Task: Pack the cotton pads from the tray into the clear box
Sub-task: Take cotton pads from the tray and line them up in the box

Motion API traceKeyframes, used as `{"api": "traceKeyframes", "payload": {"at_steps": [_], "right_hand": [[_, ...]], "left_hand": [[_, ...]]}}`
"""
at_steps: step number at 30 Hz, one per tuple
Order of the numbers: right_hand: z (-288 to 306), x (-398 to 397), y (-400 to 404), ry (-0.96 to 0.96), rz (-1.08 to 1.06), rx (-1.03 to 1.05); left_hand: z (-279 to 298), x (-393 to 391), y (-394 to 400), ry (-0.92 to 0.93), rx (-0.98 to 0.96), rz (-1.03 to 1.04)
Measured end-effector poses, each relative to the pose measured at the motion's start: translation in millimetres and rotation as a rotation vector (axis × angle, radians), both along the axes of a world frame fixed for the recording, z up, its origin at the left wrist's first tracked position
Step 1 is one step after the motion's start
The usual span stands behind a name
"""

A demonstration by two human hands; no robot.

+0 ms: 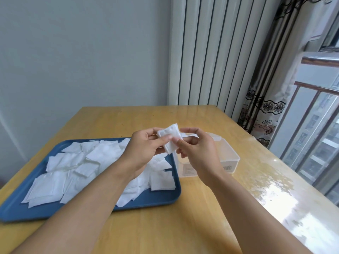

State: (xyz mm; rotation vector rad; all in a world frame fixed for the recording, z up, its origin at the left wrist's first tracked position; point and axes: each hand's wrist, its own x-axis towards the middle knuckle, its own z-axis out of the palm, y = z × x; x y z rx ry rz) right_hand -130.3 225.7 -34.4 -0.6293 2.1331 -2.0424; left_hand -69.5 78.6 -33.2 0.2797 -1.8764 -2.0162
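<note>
Your left hand (145, 143) and right hand (194, 147) meet above the worktop (183, 217), over the gap between the tray (159, 200) and the box (233, 158). Between them you hold a small stack of pads (169, 137), tilted, its upper corner pointing toward 1 o'clock. Your left fingers (166, 138) are clamped on the stack, thumb across its near face and the other fingers curled behind it. Your right thumb and forefinger pinch the stack's lower right edge, while the remaining right fingers curl loosely above the box. How many pads are in the stack you cannot tell.

The tray is blue and lies at 9 o'clock from your hands, with its right edge just beside the box. Many loose pads (73, 171) are scattered over it, overlapping and lying at every angle; 1 square pad (161, 180) sits near the tray's right rim. Your left forearm crosses above the tray's near right part and hides some of the pads.

The box is clear plastic, open at the top, and stands at 3 o'clock from the tray, partly hidden behind your right hand. A label shows on its near wall. What lies inside it cannot be made out.

At 12 o'clock a white radiator (201, 52) stands against the wall, and a patterned curtain (266, 107) hangs at 2 o'clock beside the window (315, 125).
</note>
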Motion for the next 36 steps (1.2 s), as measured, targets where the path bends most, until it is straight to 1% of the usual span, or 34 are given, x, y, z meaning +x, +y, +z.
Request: {"api": "traceKeyframes", "payload": {"at_steps": [2, 4, 5, 7, 8, 9, 11, 13, 15, 18, 22, 24, 26, 27, 29, 32, 34, 36], "right_hand": [[0, 1, -1, -0.011, 0.023, -0.006], [-1, 1, -2, 0.047, -0.001, 0.048], [-2, 2, -2, 0.11, -0.041, 0.1], [-3, 4, -1, 0.299, -0.117, 0.241], [-2, 6, 0, 0.405, -0.105, 0.334], [-1, 8, 0, 0.517, -0.046, 0.46], [1, 15, -1, 0.699, 0.148, 0.737], [0, 24, -4, 0.777, 0.291, 0.935], [-1, 30, -5, 0.858, 0.326, 1.048], [-7, 37, -7, 1.013, 0.303, 1.119], [-13, 38, -13, 1.057, 0.262, 1.162], [-14, 34, -14, 1.05, 0.25, 1.123], [-12, 28, -13, 0.995, 0.24, 1.025], [-8, 25, -11, 0.924, 0.226, 0.95], [-2, 24, -9, 0.664, 0.184, 0.695], [3, 19, -7, 0.191, 0.136, 0.186], [4, 13, -7, -0.043, 0.141, -0.015], [5, 9, -6, -0.193, 0.155, -0.144]], "left_hand": [[0, 0, 0, 0.009, 0.02, 0.05], [0, -1, 0, 0.011, 0.03, 0.093], [0, -1, -2, 0.012, 0.038, 0.125], [2, -2, -7, 0.024, 0.102, 0.211], [4, -1, -10, 0.035, 0.154, 0.243], [5, 0, -14, 0.039, 0.197, 0.266], [4, -1, -21, 0.019, 0.225, 0.283], [0, 0, -26, -0.024, 0.196, 0.278], [-3, -1, -28, -0.066, 0.177, 0.255], [-6, -3, -28, -0.101, 0.12, 0.211], [-7, -2, -27, -0.118, 0.095, 0.185], [-6, -1, -26, -0.127, 0.097, 0.177], [-6, 0, -27, -0.13, 0.087, 0.167], [-6, 1, -27, -0.13, 0.081, 0.158], [-5, 2, -26, -0.139, 0.059, 0.146], [-2, 3, -23, -0.142, 0.039, 0.108], [0, 4, -19, -0.129, 0.058, 0.071], [2, 3, -16, -0.112, 0.084, 0.058]]}}
